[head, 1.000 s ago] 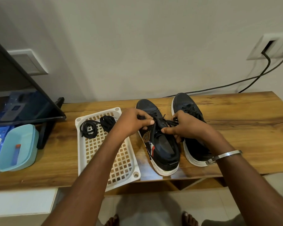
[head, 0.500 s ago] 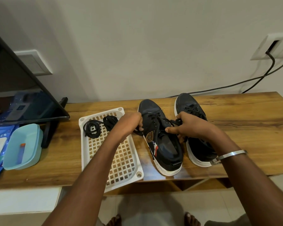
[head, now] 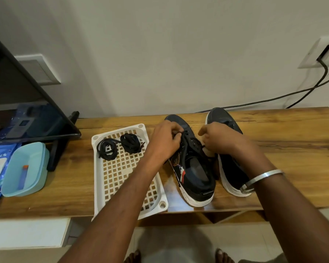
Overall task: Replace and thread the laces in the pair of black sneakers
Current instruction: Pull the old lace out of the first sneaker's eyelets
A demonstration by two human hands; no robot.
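Two black sneakers with white soles stand side by side on the wooden table, toes toward the wall. Over the left sneaker point(head: 193, 168), my left hand point(head: 164, 138) pinches its black lace point(head: 184, 149) near the upper eyelets. My right hand point(head: 217, 138) has curled fingers at the sneaker's right side and grips the other end of that lace. The right sneaker point(head: 230, 168) sits partly behind my right wrist. Two coiled black spare laces point(head: 120, 146) lie at the far end of a white lattice tray point(head: 122, 179).
A dark monitor point(head: 27, 103) on a stand leans at the left. A light blue plastic box point(head: 25, 169) and blue packets sit below it. Black cables point(head: 292, 92) run from a wall socket behind the table. The tray overhangs the table's front edge point(head: 254, 207).
Both hands have shifted up the left sneaker toward its toe end. The left hand moved from the shoe's left side onto the lace at the eyelets.
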